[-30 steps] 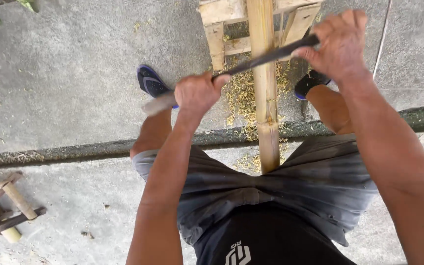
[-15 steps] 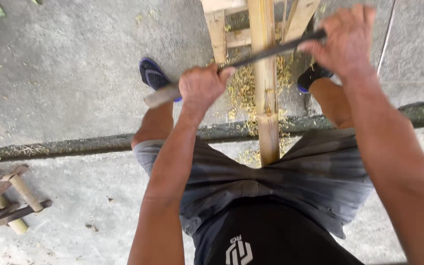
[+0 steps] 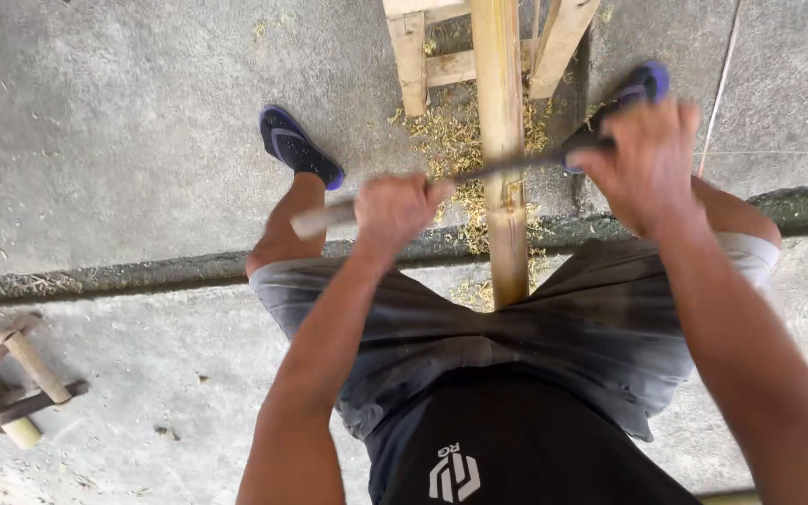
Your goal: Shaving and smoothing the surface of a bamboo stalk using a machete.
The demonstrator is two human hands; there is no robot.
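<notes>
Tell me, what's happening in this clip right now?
A seated person grips a long blade with both hands and holds it across an upright bamboo pole. The left hand closes on the pale handle end, and the right hand on the far end. The pole leans against a wooden frame and runs down between the knees. Shavings litter the concrete beneath it.

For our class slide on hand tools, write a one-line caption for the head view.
Left hand and right hand grip a long blade laid across an upright bamboo pole, shavings scattered below.
</notes>
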